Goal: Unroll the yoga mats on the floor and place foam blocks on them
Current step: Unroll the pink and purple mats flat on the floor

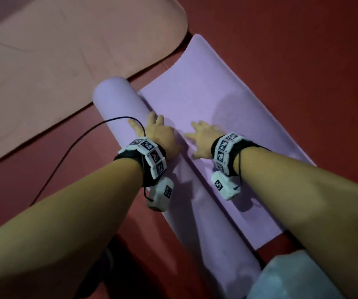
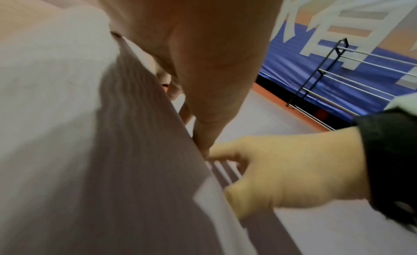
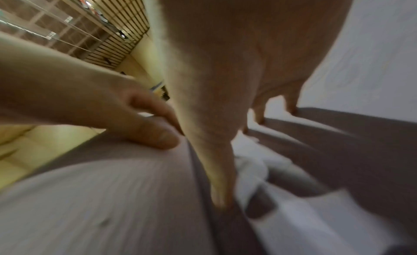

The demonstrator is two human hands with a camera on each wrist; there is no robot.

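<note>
A lilac yoga mat lies partly unrolled on the red floor; its flat part (image 1: 212, 87) stretches to the right and its roll (image 1: 122, 104) lies on the left. My left hand (image 1: 154, 130) rests with spread straight fingers on the roll (image 2: 67, 134) beside the seam. Just to its right, my right hand (image 1: 202, 134) presses flat on the unrolled sheet (image 3: 372, 53). In the left wrist view the right hand (image 2: 282, 169) touches the mat beside the roll. In the right wrist view the left hand (image 3: 94, 107) lies on the roll (image 3: 101, 196). No foam block is in view.
A pink mat (image 1: 55, 61) lies unrolled at the upper left, close to the roll's far end. A black cable (image 1: 70, 152) trails over the red floor (image 1: 303, 50) on the left. A blue banner (image 2: 315, 53) and a metal rack (image 2: 327, 84) stand beyond the mat.
</note>
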